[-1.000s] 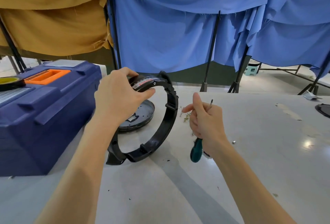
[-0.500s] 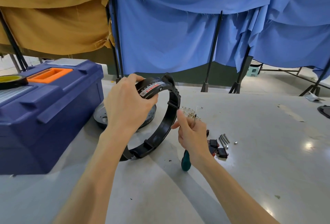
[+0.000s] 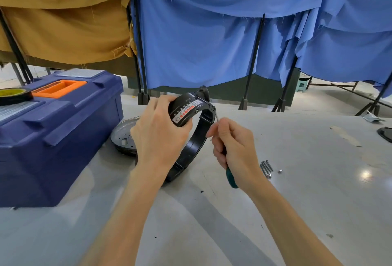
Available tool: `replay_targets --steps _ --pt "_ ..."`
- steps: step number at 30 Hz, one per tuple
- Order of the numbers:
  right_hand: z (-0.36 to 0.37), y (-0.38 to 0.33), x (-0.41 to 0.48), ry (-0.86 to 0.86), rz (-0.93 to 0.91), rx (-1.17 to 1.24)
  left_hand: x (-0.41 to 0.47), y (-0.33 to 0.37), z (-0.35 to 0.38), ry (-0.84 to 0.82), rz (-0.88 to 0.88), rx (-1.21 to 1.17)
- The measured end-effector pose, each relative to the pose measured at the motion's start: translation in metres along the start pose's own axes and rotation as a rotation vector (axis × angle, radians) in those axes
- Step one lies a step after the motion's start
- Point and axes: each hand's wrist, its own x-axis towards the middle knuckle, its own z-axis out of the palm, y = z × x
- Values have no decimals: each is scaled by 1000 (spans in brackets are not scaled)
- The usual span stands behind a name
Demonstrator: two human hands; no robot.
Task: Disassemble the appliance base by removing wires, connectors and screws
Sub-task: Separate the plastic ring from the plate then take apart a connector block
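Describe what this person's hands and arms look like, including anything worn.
The left hand and right hand are bare: no gloves, and no rings show on the fingers. The left forearm and right forearm are uncovered down to the frame's edge, with no sleeves, watch or wristband in view.

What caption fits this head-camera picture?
Left hand grips black appliance ring; right hand aims screwdriver at its rim.

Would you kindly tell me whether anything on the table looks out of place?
Loose screws lie on the table beside the right hand, and dark specks dot it near the ring; nothing else stands out.
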Motion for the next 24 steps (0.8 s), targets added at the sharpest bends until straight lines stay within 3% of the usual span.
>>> replay_targets --steps 14,24 --pt "-2 -18 -3 -161 54 -191 -6 7 2 -33 5 3" --pt "-4 -18 -3 -142 76 -198 -8 8 3 -41 17 -11"
